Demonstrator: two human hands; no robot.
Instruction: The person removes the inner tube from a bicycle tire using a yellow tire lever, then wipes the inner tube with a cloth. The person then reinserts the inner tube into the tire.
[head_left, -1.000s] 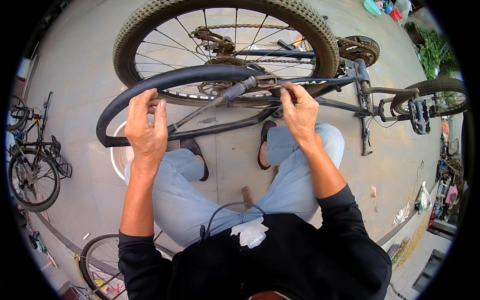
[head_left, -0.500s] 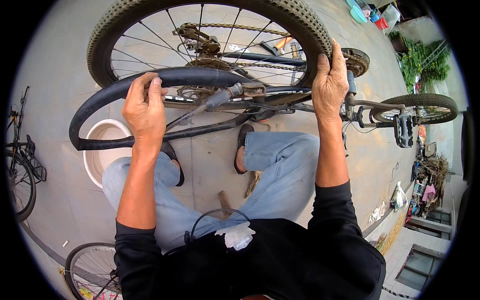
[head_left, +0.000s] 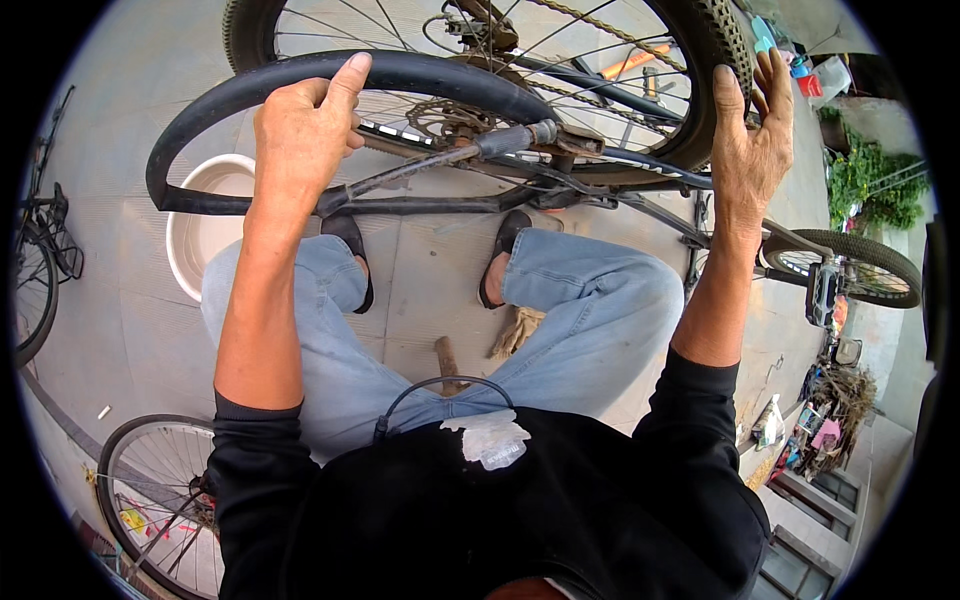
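A black inner tube, rounded out along its upper run and flatter below, hangs in a loop beside the bicycle's rear wheel. Closed round its upper run is my left hand, thumb up against the tube and fingers curled behind it. My right hand is open at the right side of the knobby tyre, thumb and fingers spread. The thumb overlaps the tyre's edge; whether it touches I cannot tell. The wheel stays in the bike, with the rusty chain and chainring beyond the spokes.
A white basin stands under the tube's left end. Between my feet and knees lie a wooden stick and a pair of work gloves. Other bicycles stand at left and lower left. The bike's front wheel lies to the right.
The view has shifted, so the wheel sits higher and further right. My left hand has moved along with the tube, and my right hand's fingers have spread more at the tyre.
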